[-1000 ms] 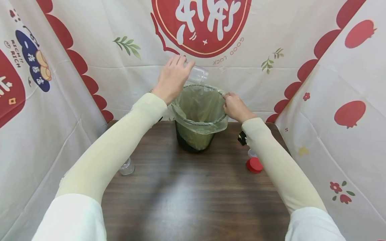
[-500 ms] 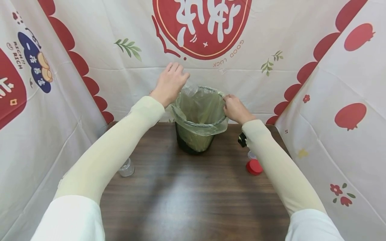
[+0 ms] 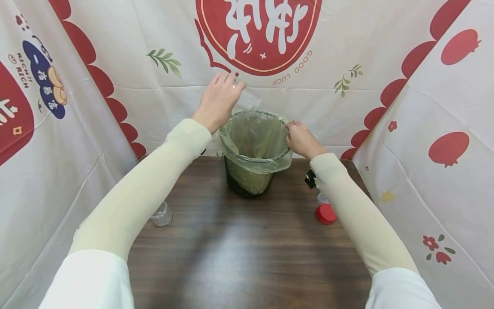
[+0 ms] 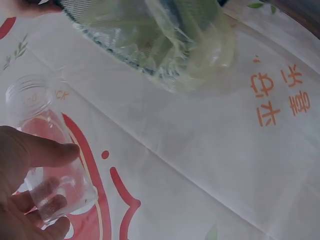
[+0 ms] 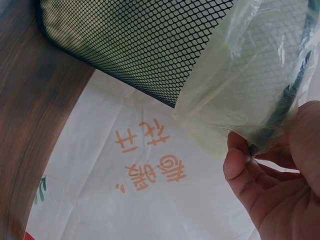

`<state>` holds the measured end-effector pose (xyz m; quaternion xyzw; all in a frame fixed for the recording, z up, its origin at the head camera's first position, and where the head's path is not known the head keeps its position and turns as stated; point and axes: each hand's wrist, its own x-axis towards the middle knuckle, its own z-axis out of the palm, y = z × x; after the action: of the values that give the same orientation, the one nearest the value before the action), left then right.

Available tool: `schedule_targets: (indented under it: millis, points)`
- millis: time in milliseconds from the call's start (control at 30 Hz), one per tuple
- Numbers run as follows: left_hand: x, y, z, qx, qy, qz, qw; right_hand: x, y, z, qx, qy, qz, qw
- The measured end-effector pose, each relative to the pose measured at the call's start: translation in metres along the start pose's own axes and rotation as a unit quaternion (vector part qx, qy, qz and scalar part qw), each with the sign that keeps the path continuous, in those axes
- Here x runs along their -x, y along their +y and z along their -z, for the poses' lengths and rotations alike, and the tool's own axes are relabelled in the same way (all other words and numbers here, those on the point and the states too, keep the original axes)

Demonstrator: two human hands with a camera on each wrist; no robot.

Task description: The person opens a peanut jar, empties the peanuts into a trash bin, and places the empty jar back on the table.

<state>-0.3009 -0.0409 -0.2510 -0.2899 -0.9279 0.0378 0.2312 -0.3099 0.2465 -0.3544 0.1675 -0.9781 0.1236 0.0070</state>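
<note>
A black mesh trash can, lined with a thin yellow-green plastic bag, stands at the table's back edge. My left hand is above its left rim and grips a clear plastic jar. In the left wrist view the jar has no lid, and its threaded mouth points toward the can; thumb and fingers curl round its body. On the right, my right hand pinches the can's rim through the folded-over bag, as the right wrist view shows with thumb and fingers closed there.
Another clear jar sits on the brown wooden table at left, partly behind the left forearm. A red lid and a small clear item lie beside the right forearm. Patterned cloth hangs on the sides and back.
Half a second ago my left hand tipped the jar lower, at the bag's opening. Now hand and jar are slightly higher. My right hand stays on the rim.
</note>
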Motion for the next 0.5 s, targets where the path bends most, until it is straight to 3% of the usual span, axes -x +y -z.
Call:
schedule_targets:
  millis: [267,500]
  points:
    - [-0.002,-0.001,0.013,0.089,0.051,0.04,0.9939,-0.001,0.0,0.004,-0.03,-0.018,-0.01,0.999]
    - [-0.002,-0.002,0.026,0.13,0.05,0.062,0.9884,0.002,0.002,0.014,-0.058,-0.023,-0.008,0.998]
